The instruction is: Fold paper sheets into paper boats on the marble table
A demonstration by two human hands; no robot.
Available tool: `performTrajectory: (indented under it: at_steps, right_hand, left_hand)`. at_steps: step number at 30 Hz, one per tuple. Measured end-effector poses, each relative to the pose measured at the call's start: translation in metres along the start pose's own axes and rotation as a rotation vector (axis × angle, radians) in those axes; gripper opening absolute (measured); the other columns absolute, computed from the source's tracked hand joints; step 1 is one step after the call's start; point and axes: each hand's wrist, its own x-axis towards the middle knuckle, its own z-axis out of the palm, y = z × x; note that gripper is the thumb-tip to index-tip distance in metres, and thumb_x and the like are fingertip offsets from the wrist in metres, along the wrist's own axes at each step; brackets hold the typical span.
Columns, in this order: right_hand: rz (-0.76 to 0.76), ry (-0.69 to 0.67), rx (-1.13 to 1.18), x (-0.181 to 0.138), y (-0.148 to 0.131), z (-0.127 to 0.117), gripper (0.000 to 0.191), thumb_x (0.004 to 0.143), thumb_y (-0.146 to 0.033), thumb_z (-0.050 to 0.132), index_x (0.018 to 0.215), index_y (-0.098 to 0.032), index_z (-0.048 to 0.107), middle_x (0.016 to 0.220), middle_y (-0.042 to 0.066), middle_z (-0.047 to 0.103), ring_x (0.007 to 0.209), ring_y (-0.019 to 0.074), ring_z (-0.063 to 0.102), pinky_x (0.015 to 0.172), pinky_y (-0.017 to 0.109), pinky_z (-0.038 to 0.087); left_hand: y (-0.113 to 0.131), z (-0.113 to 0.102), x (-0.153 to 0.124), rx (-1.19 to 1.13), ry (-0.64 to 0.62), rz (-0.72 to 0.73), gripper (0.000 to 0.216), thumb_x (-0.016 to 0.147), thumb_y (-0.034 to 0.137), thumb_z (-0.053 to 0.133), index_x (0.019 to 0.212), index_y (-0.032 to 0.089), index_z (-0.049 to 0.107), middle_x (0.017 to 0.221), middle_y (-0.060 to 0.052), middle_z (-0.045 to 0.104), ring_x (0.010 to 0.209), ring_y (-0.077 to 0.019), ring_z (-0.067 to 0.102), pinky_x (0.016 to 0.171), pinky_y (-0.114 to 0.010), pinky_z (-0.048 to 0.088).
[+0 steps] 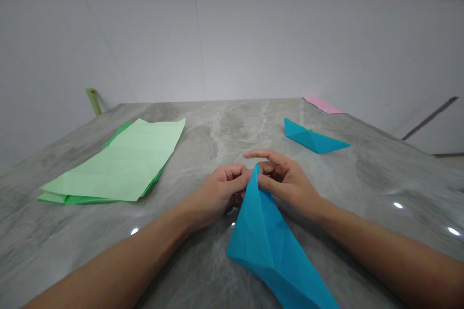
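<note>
A folded blue paper (pixel 268 236) with creases down its length stretches from the middle of the view to the bottom edge, its narrow tip pointing away from me. My left hand (pixel 224 186) is closed, thumb and fingers pinching the left side of that tip. On the tip's right side my right hand (pixel 284 178) pinches too, its index finger stretched out above the point. The near end of the paper runs out of the frame. Beyond my right hand lies a blue folded paper boat (pixel 315 137) with a little green showing at its upper edge.
A stack of green paper sheets (pixel 116 164) lies on the left of the grey marbled table (pixel 217 130), a pale sheet on top. A pink paper (pixel 324 105) rests at the far right edge. A light green strip-like object (pixel 93 101) stands behind the table's left side, before the white wall.
</note>
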Motion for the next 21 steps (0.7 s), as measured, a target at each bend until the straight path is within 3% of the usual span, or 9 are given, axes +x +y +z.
performTrajectory:
  at_steps: [5,9,13,17,21]
  right_hand:
    - [0.112,0.029,0.065,0.003,-0.001,-0.001,0.033,0.073,-0.044,0.078,0.063,-0.015,0.064,0.058,-0.002,0.056,0.052,0.0086,0.047,0.049,0.022,0.038]
    - [0.265,0.146,0.096,0.01,0.002,-0.007,0.036,0.067,-0.044,0.08,0.059,-0.015,0.06,0.051,-0.004,0.051,0.046,0.0065,0.04,0.044,0.021,0.03]
    - [0.377,0.237,-0.047,0.018,0.008,-0.018,0.039,0.064,-0.045,0.079,0.052,-0.016,0.055,0.046,-0.005,0.046,0.042,0.0063,0.036,0.041,0.022,0.026]
    - [0.423,0.237,-0.181,0.023,0.016,-0.028,0.037,0.065,-0.043,0.074,0.049,-0.018,0.052,0.043,-0.005,0.043,0.041,0.0076,0.034,0.041,0.024,0.025]
    - [0.29,0.272,-0.349,0.024,0.024,-0.032,0.031,0.07,-0.043,0.071,0.058,-0.017,0.06,0.052,-0.002,0.051,0.05,0.0118,0.044,0.048,0.026,0.034]
  left_hand:
    - [-0.001,0.001,0.002,0.022,0.079,0.011,0.032,0.074,0.037,0.08,0.088,0.016,0.06,0.071,0.002,0.056,0.062,-0.011,0.056,0.062,-0.024,0.044]
    - [0.002,-0.004,0.001,0.204,0.249,0.293,0.027,0.081,0.021,0.069,0.108,0.022,0.063,0.1,-0.004,0.063,0.087,-0.0173,0.061,0.074,-0.029,0.047]
    - [0.006,-0.006,-0.006,0.605,0.242,0.616,0.018,0.086,0.015,0.059,0.097,0.022,0.071,0.114,-0.007,0.062,0.117,-0.0237,0.052,0.096,-0.036,0.041]
    - [0.006,0.0,-0.013,0.818,0.104,0.708,0.014,0.09,0.023,0.059,0.098,0.022,0.07,0.116,-0.008,0.063,0.115,-0.0246,0.053,0.104,-0.041,0.035]
    - [0.003,-0.002,-0.009,0.857,0.157,0.656,0.012,0.09,0.026,0.059,0.081,0.019,0.064,0.096,-0.007,0.066,0.102,-0.0225,0.057,0.095,-0.036,0.04]
